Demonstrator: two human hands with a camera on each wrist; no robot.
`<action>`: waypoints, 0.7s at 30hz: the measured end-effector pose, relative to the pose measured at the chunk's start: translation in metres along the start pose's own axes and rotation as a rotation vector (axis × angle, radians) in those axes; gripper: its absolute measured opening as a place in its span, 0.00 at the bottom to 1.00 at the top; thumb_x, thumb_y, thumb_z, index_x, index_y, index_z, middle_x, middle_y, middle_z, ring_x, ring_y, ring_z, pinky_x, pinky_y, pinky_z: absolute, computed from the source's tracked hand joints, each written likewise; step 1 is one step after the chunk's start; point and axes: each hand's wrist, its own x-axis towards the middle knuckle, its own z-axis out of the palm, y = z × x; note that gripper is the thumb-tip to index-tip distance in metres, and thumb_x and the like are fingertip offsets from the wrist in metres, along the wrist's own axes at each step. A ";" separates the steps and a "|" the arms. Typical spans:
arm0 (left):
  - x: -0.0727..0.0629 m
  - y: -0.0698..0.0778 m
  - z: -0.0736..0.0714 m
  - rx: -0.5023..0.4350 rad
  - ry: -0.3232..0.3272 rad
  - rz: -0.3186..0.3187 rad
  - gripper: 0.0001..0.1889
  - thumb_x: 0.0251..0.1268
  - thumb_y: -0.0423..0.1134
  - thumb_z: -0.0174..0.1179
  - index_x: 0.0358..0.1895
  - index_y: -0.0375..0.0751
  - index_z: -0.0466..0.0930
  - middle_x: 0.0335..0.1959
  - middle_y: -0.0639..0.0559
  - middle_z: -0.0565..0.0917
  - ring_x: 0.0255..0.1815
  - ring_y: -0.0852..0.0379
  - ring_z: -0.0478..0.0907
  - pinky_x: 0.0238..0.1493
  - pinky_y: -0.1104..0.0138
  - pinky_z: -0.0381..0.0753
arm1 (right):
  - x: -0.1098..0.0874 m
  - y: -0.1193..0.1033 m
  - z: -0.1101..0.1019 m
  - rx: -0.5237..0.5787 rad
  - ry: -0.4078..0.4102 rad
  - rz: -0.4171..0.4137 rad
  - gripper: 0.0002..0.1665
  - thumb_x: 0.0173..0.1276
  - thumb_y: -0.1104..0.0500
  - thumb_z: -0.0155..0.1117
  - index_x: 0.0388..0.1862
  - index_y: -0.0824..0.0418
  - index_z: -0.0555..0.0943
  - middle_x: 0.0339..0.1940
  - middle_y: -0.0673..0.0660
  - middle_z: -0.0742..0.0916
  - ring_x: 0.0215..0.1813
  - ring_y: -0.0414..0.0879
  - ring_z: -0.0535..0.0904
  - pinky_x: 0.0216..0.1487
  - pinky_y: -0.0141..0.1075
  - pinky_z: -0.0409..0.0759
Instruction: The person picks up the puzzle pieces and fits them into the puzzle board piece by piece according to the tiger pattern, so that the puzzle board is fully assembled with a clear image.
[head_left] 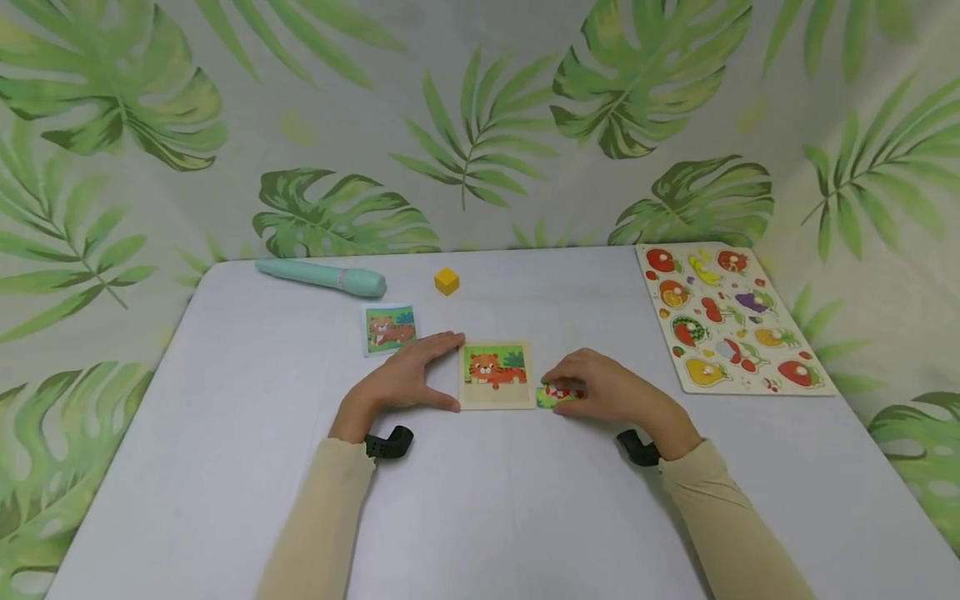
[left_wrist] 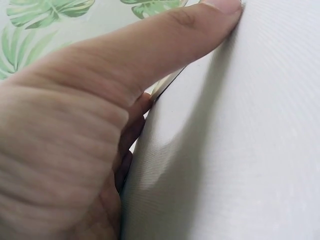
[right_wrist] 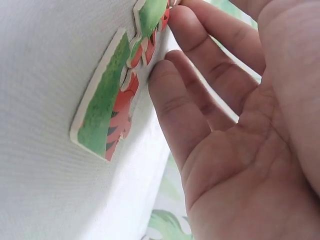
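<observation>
A small square wooden puzzle board (head_left: 498, 400) lies mid-table, its upper part filled with an orange tiger picture and its lower strip bare wood. My left hand (head_left: 405, 375) rests at its left side, thumb by the near corner and index finger by the far corner. Only the thumb (left_wrist: 165, 45) shows clearly in the left wrist view. Right of the board, my right hand (head_left: 600, 385) has thumb and fingertips around a green-and-red puzzle piece (right_wrist: 151, 17). Another green-and-red puzzle piece (right_wrist: 102, 107) lies flat beside it. The thumb's contact is hidden in the right wrist view.
Behind the left hand lies a tiger picture card (head_left: 390, 327). A teal pen-shaped object (head_left: 322, 275) and a yellow cube (head_left: 447, 282) are at the back. A fruit peg puzzle (head_left: 720, 321) lies at the right. Leaf-print cloth (head_left: 480, 125) hangs behind the white table.
</observation>
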 end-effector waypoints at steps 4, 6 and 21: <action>-0.001 0.001 0.000 -0.013 0.000 0.000 0.56 0.49 0.54 0.82 0.81 0.49 0.61 0.83 0.51 0.60 0.85 0.47 0.52 0.82 0.49 0.54 | 0.000 -0.001 0.000 0.015 0.002 0.003 0.23 0.63 0.55 0.79 0.56 0.57 0.87 0.50 0.48 0.88 0.54 0.46 0.78 0.58 0.46 0.79; -0.002 0.000 0.000 -0.017 0.000 0.005 0.56 0.48 0.54 0.82 0.81 0.48 0.61 0.83 0.50 0.61 0.84 0.47 0.53 0.82 0.48 0.55 | -0.001 -0.002 0.001 0.017 0.002 0.004 0.22 0.62 0.55 0.79 0.55 0.57 0.87 0.49 0.48 0.88 0.53 0.45 0.78 0.57 0.45 0.79; 0.000 0.000 -0.001 -0.007 0.000 0.012 0.56 0.49 0.54 0.82 0.81 0.48 0.61 0.83 0.51 0.61 0.84 0.48 0.53 0.82 0.49 0.55 | -0.001 0.001 -0.001 0.038 0.015 0.009 0.22 0.63 0.52 0.79 0.55 0.53 0.87 0.48 0.45 0.87 0.50 0.42 0.76 0.53 0.41 0.78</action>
